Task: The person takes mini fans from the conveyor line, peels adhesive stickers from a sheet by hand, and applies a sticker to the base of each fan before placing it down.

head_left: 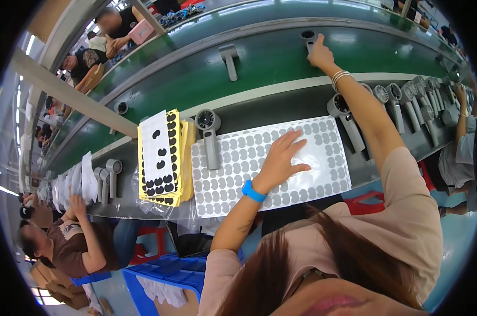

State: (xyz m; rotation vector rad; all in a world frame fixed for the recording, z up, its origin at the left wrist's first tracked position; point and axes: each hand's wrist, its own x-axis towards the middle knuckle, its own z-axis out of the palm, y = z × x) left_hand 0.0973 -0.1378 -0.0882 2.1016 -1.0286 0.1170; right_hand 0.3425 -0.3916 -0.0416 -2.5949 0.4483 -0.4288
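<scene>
My left hand (281, 162) lies with its fingers spread on a white sheet of grey rounded stickers (225, 181). Part of that sheet, around the fingers, is bare of stickers. Over the green conveyor belt (270, 58), my right hand (321, 54) is stretched far out and closed on a grey handheld fan (308, 36); the hand covers much of the handle. Another handheld fan (211, 142) rests on the left part of the sticker sheet. A further grey fan (348, 124) lies just right of the sheet, below my right forearm.
Yellow-backed sheets with black stickers (171, 118) are stacked left of the sheet. One more fan (229, 62) lies on the belt. Several fans (407, 100) line the bench at right. A slanted metal post (75, 92) stands at left. Co-workers sit left, right and across the belt.
</scene>
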